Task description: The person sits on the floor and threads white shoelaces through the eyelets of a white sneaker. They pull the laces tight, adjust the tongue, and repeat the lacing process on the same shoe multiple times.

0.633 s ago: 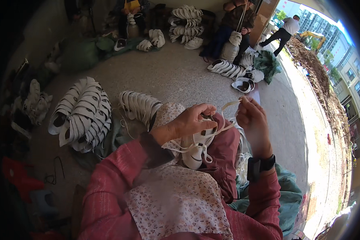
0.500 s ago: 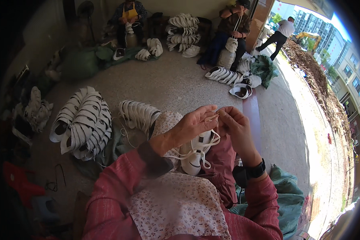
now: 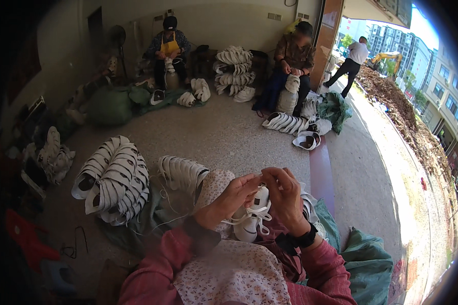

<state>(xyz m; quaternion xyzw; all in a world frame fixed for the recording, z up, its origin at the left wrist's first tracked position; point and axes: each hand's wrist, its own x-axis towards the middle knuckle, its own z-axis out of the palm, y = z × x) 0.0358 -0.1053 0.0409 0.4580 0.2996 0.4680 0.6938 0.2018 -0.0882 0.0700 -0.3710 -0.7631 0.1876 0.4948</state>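
A white shoe upper [image 3: 246, 230] stands between my forearms, over my lap. White shoelace [image 3: 261, 212] hangs in loops across its front. My left hand [image 3: 232, 197] and my right hand [image 3: 286, 199] meet fingertip to fingertip just above the upper. Both are closed in a pinch on a thin pale strand, apparently an end of the shoelace, mostly covered by the fingers. A flower-patterned apron [image 3: 229, 269] covers my lap.
Nested white shoe uppers lie in a large stack [image 3: 114, 178] at left and a row [image 3: 182, 172] ahead. Green sacking [image 3: 366, 259] is at my right. Two seated people [image 3: 168, 48] [image 3: 294, 56] handle uppers farther back. A red object [image 3: 28, 236] sits at lower left.
My hands sit lower in the picture, along with a shift of the whole view. Their fingertips stay together. The seated person at right has brought a raised hand down to the upper.
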